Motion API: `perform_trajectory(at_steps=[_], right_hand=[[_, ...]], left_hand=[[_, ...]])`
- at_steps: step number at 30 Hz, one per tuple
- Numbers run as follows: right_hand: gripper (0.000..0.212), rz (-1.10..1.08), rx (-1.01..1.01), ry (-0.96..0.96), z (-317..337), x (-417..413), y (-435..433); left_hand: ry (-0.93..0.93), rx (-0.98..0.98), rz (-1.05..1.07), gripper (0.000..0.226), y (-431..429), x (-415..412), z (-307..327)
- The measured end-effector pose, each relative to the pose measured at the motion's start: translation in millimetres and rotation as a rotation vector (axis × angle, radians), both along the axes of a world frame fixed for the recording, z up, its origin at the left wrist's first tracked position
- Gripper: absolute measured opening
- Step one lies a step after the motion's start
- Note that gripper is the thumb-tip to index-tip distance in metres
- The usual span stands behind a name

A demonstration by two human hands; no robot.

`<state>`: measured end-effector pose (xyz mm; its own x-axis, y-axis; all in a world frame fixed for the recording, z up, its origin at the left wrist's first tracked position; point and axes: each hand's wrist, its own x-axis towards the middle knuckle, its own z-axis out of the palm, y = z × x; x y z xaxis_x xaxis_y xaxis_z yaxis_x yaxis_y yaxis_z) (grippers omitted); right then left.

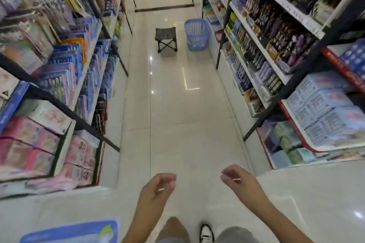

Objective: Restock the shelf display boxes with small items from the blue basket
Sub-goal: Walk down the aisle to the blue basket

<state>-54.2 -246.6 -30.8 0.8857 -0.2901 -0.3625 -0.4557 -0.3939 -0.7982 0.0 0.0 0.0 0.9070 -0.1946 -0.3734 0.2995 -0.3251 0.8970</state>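
Hands (158,187) loosely curled (empty), blue basket (196,34) ahead

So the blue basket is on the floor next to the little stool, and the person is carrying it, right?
Not quite. The blue basket does sit on the floor beside the little stool, but nobody carries it. The head view shows it far down the aisle, while the left hand and right hand hold nothing.

Aisle floor (177,124): shelving with display boxes (256,31) right of the fingers, further shelving (69,65) to their left. Far ahead of the fingertips, basket (196,34) on the floor against the right shelving; folding stool (166,38) just beside it, leftward.
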Motion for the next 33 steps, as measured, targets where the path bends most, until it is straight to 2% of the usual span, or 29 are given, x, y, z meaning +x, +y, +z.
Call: perform_trajectory(at_steps=[3,7,23,29,33], right_hand=[[0.01,0.042,0.077,-0.136,17,48,5],[0.01,0.076,0.12,-0.209,23,114,14],[0.009,-0.097,0.001,-0.073,5,289,-60],[0.006,-0.105,0.086,-0.099,11,413,-90],[0.006,0.046,0.105,-0.18,31,509,-98]], left_hand=[[-0.086,0.013,0.032,0.014,2,26,3],[-0.095,0.035,0.023,0.013,3,77,-3],[-0.069,-0.015,-0.146,0.014,-66,359,-2],[-0.06,0.007,-0.123,0.011,-94,441,-3],[-0.076,0.004,-0.054,0.01,-104,493,-2]])
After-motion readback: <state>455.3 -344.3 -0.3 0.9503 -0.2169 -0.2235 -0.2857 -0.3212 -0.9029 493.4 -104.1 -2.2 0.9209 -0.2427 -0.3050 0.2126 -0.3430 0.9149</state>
